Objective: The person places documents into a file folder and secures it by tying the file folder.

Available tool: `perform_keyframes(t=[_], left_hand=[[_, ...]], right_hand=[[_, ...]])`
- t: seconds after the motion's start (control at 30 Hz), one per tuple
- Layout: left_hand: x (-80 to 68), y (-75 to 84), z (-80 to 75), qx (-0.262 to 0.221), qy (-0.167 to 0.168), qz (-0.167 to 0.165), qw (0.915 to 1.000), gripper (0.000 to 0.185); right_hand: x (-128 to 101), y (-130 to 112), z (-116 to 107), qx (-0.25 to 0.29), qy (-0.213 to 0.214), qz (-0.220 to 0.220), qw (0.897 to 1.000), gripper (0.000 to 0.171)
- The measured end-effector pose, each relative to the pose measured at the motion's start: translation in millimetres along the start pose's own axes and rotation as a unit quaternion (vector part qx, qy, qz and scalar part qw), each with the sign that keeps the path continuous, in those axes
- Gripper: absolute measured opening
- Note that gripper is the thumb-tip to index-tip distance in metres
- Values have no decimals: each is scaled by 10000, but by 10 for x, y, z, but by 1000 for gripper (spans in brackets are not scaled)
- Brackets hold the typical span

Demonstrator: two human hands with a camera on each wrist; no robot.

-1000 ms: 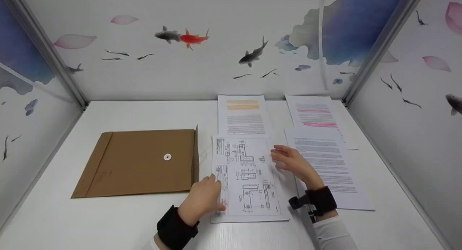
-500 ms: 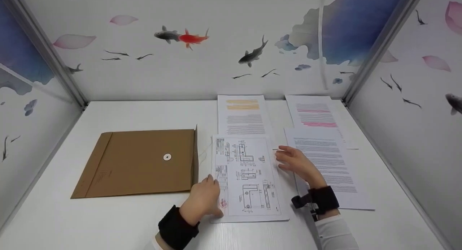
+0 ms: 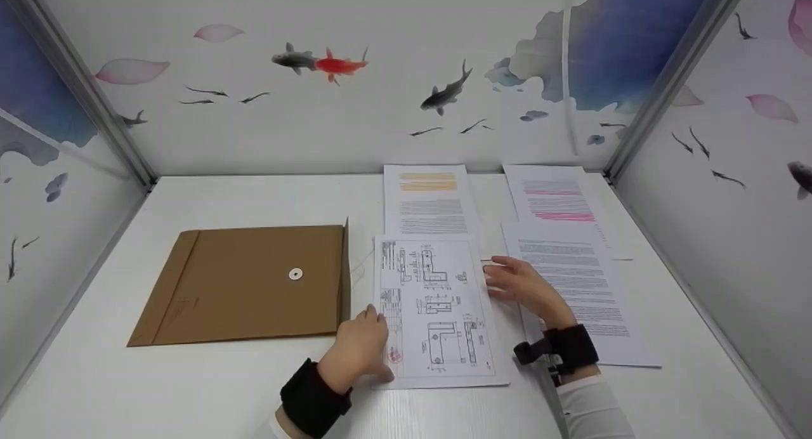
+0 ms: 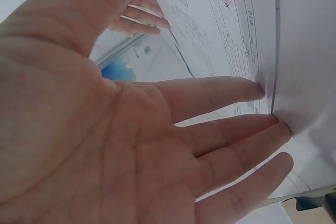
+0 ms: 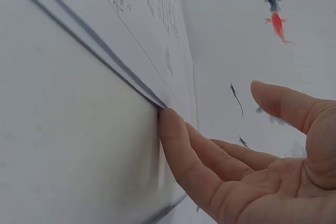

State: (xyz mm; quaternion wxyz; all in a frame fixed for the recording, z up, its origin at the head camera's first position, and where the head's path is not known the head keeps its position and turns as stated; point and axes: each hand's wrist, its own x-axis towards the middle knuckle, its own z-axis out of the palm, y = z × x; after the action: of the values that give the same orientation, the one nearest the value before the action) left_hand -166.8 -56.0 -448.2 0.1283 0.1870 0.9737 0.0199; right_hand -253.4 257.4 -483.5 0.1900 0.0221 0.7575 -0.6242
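A stack of papers with a technical drawing (image 3: 438, 306) on top lies on the table between the two hands. A red round stamp (image 3: 394, 354) marks its lower left. My left hand (image 3: 358, 344) is at the stack's left edge, and in the left wrist view its straight fingers (image 4: 231, 129) touch that edge. My right hand (image 3: 523, 287) is at the right edge; in the right wrist view a fingertip (image 5: 170, 116) presses against the side of the sheets, with the thumb (image 5: 278, 100) held apart.
A brown envelope (image 3: 247, 287) with a white button lies to the left, its flap edge standing up near the stack. Orange-highlighted pages (image 3: 431, 204) lie behind the drawing. Pink-highlighted pages (image 3: 552, 195) and a text sheet (image 3: 583, 293) lie to the right. Printed walls (image 3: 380, 122) enclose the table.
My right hand has shifted slightly right along the stack's edge. The left thumb has moved down a little, uncovering the red stamp. The papers stay in place.
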Motion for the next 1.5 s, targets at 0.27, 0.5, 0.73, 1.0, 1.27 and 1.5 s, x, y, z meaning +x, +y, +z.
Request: perform_keyframes(t=[0.27, 0.5, 0.73, 1.0, 1.27, 1.5], left_hand=[[17, 14, -16, 69, 8, -39, 10000, 100], [16, 10, -15, 69, -17, -64, 10000, 100], [4, 7, -3, 33, -64, -81, 9999, 101], [4, -1, 3, -162, 54, -11, 9999, 99], [7, 5, 13, -148, 83, 5, 9999, 99], [3, -2, 15, -145, 48, -2, 9999, 99]], right_hand=[[25, 19, -10, 1, 52, 10, 10000, 70], [39, 61, -37, -201, 5, 90, 9998, 67], [42, 107, -31, -370, -362, -43, 9987, 59], [5, 88, 4, -886, -600, -122, 9942, 49], [-51, 41, 29, -1257, -888, -151, 9880, 51], [-84, -30, 29, -1241, -788, -271, 9888, 53]])
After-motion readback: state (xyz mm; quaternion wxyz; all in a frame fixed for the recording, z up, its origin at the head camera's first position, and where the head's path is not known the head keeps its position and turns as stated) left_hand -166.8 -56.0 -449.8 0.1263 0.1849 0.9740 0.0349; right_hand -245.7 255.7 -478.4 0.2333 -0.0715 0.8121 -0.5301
